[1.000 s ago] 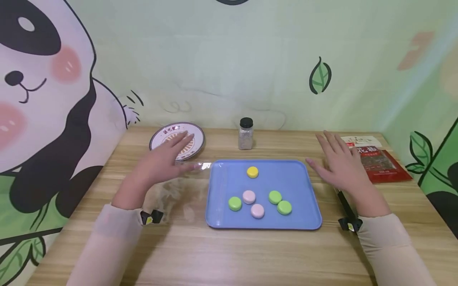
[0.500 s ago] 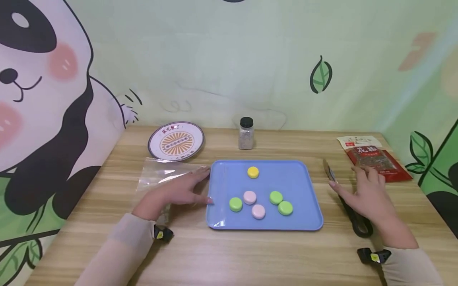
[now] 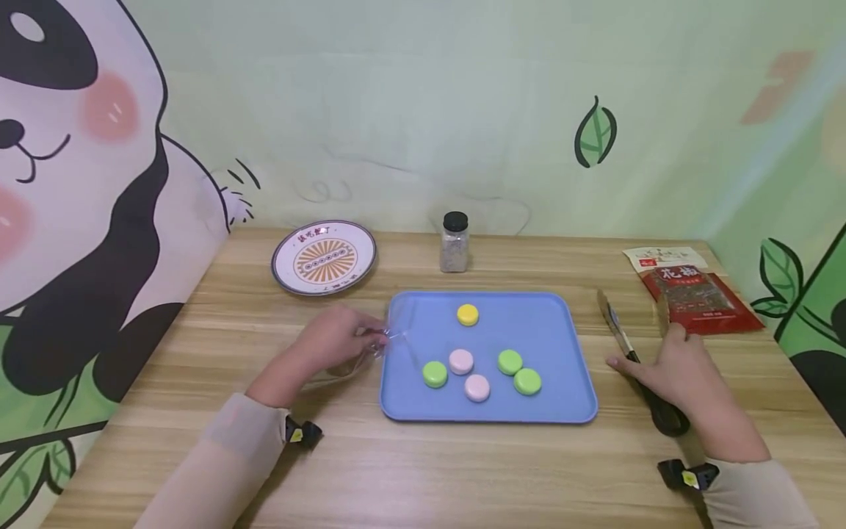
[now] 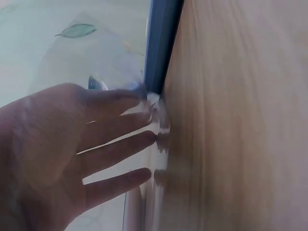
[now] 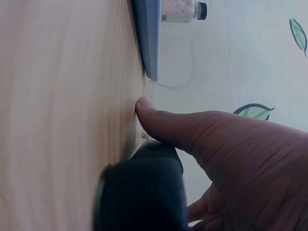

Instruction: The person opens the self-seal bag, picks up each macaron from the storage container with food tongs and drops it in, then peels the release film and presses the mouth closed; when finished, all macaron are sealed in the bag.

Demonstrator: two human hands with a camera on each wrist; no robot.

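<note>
My left hand (image 3: 338, 339) pinches a clear plastic bag (image 3: 396, 336) at the left edge of the blue tray (image 3: 555, 408). Part of the bag overlaps the tray; in the left wrist view the other fingers (image 4: 122, 185) are spread. On the tray lie yellow (image 3: 467, 315), pink (image 3: 460, 361) and green (image 3: 434, 375) macaron-like rounds. To the right of the tray, my right hand (image 3: 687, 375) grips black-handled tongs (image 3: 664, 415) lying along the table, thumb by the left arm and fingers curled at the right one. Their two tips point towards the wall; the hand hides part of the right arm.
A patterned plate (image 3: 287, 273) stands at the back left. Behind the tray is a small black-capped jar (image 3: 454, 251). A red and white spice packet (image 3: 717, 319) lies at the back right, close to the tong tips. The painted wall (image 3: 396, 132) rises behind the table.
Both hands have come down from above the table. The left hand has gathered the bag, which lay flat, and drawn it up by the tray edge. The right fingers have curled onto the tongs.
</note>
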